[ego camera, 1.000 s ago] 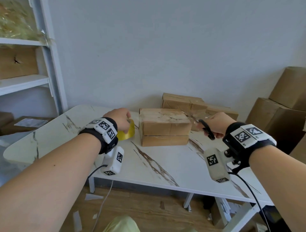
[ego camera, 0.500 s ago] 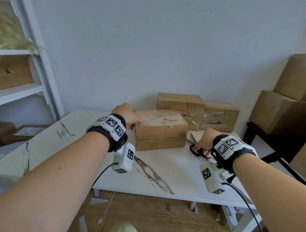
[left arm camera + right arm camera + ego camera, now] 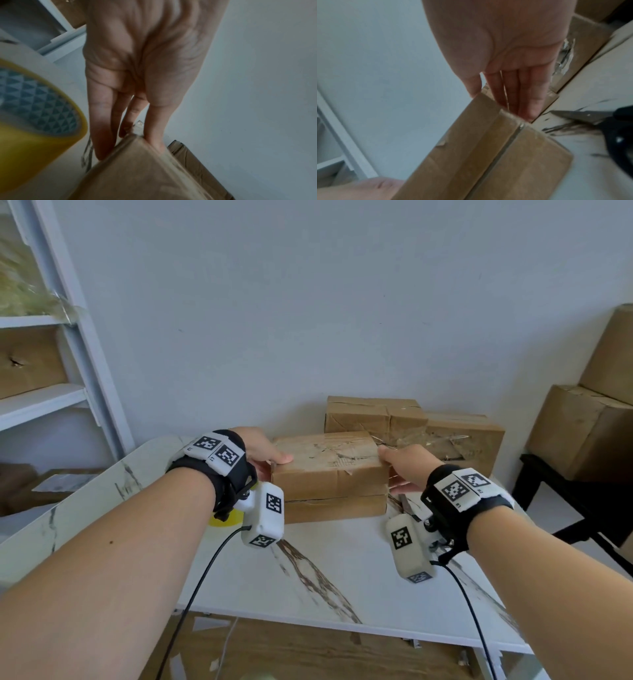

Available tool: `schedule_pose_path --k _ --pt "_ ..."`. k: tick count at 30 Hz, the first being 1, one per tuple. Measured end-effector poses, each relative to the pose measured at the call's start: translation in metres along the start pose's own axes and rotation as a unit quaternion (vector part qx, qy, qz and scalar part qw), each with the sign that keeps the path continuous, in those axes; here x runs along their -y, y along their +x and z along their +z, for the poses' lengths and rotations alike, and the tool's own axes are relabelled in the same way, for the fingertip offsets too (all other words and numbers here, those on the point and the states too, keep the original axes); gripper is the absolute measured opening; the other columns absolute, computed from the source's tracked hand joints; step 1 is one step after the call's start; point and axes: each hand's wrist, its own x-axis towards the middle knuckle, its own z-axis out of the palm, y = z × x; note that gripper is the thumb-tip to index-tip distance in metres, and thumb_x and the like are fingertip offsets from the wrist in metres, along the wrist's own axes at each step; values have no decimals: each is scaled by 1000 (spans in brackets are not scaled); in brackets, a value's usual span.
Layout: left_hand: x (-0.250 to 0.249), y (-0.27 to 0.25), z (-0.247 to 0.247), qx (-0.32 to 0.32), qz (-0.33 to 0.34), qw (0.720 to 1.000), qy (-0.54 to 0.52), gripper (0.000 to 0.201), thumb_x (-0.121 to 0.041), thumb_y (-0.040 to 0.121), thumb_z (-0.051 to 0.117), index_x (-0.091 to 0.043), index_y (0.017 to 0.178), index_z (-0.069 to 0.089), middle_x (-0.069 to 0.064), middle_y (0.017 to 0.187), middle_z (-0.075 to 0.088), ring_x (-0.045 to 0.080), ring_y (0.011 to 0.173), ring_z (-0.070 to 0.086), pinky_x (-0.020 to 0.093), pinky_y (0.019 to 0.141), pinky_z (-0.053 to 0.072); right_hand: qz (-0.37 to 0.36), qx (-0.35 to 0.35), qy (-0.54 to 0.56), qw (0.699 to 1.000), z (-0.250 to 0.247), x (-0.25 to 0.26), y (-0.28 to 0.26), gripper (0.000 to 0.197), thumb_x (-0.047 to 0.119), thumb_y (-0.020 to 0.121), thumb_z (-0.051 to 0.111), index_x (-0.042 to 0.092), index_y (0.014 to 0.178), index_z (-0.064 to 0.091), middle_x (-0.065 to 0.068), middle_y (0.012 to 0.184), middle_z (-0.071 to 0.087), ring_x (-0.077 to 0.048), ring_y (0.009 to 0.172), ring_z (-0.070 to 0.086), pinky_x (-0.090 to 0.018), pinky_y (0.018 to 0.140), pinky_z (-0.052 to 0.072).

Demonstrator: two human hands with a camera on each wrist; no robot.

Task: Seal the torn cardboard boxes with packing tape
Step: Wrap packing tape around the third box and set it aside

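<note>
A worn brown cardboard box (image 3: 329,470) lies on the white marble table (image 3: 342,583). My left hand (image 3: 265,455) is at its left end, thumb on the top and straight fingers (image 3: 102,128) flat against the end face. At the right end my right hand (image 3: 407,470) does the same, its fingers (image 3: 522,94) straight along that face. The yellow tape roll (image 3: 222,518) sits on the table under my left wrist and looms close in the left wrist view (image 3: 34,121). Black-handled scissors (image 3: 607,124) lie on the table by my right wrist.
Two more battered boxes (image 3: 373,414) (image 3: 462,436) stand against the wall behind. Large cartons (image 3: 582,429) are stacked on a black stand at the right. A white shelf unit (image 3: 51,398) is at the left. The table's front edge is near me.
My left hand let go of the tape roll and went to the box's left end. My right hand laid the scissors on the table and came to the box's right end.
</note>
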Motion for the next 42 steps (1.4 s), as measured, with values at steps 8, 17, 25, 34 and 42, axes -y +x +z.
schedule_pose_path --k 8,17,25,34,42 --pt "-7 -12 5 -48 36 996 -70 41 -10 73 80 7 105 60 19 100 69 28 91 70 38 90 54 -17 3 -48 999 -4 5 -9 29 20 91 59 -4 108 61 -19 102 70 -30 93 69 -42 87 55" --pt "-8 -43 -18 -102 95 985 -102 29 5 72 76 -2 92 56 14 99 60 26 95 63 22 54 56 -80 -38 -54 995 -15 32 -42 10 -5 78 64 1 86 64 -15 88 71 -29 85 71 -42 82 57" --pt "6 -39 -72 -228 157 952 -133 36 13 75 69 -12 82 44 13 104 53 29 95 60 41 79 56 -186 -95 -20 978 18 82 -49 21 3 75 57 19 88 54 -6 96 66 -28 90 66 -43 81 56" --pt "42 23 -97 -328 127 930 -103 32 0 73 68 -20 79 44 8 96 59 31 93 61 46 86 52 -179 12 -26 984 85 100 -14 39 1 78 48 9 111 67 -10 101 69 -26 92 62 -35 85 54" --pt "58 82 -84 -244 102 955 -137 32 6 72 64 -17 73 41 10 100 55 31 99 57 48 88 52 -132 40 -29 990 108 94 39 49 1 82 48 8 130 54 -10 107 62 -24 94 54 -37 92 50"
